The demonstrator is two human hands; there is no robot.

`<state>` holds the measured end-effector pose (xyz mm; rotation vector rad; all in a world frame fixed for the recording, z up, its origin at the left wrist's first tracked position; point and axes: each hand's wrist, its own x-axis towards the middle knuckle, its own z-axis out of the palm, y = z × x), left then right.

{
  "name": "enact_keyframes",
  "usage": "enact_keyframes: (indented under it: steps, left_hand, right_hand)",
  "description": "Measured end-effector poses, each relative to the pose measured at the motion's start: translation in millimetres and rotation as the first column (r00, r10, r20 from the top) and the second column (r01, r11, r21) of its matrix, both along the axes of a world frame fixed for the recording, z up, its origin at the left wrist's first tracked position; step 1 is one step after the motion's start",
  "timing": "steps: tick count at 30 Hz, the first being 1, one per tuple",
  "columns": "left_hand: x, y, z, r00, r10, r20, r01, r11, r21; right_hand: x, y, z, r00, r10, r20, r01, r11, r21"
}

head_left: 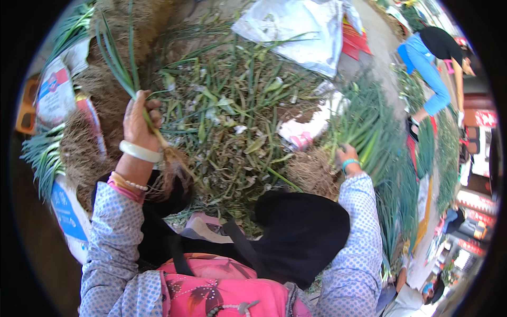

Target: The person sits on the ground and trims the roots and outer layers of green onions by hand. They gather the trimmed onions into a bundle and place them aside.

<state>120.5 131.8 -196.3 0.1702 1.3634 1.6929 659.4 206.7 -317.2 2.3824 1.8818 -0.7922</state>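
My left hand (139, 120), a pale bangle at its wrist, is closed round a green onion (124, 76). Its green leaves point up and away, and its brown roots hang down beside my knee. To the right, my right hand (347, 155) reaches into a big heap of green onions (367, 119). Its fingers are curled at the stems, just above a thick tuft of roots (311, 171); whether it grips one stem or several I cannot make out. Between my hands spreads a pile of stripped leaves and peelings (227, 116).
Bundled green onions with dense roots (82, 145) line the left side on printed sacks (55, 95). A white sack (296, 31) lies at the far side, and a white and pink scrap (309, 127) sits near the root tuft. At the far right, another person (430, 68) bends over more onions.
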Motion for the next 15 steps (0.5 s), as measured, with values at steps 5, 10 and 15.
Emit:
enact_keyframes:
  steps: [5,10,15]
  left_hand:
    - [-5,-2,10,0.998,0.063,-0.014,-0.064,0.998,-0.004]
    - [-7,-2,12,1.0,0.015,0.026,-0.014,1.0,-0.008]
    - [-1,-5,27,0.994,0.064,0.089,-0.068,0.997,0.045]
  right_hand:
    - [-36,-12,-6,0.972,0.113,0.206,-0.101,0.993,-0.064]
    - [-41,-21,-2,0.991,0.136,0.019,-0.134,0.989,-0.067]
    - [-104,-35,104,0.669,0.09,-0.738,0.125,0.965,0.232]
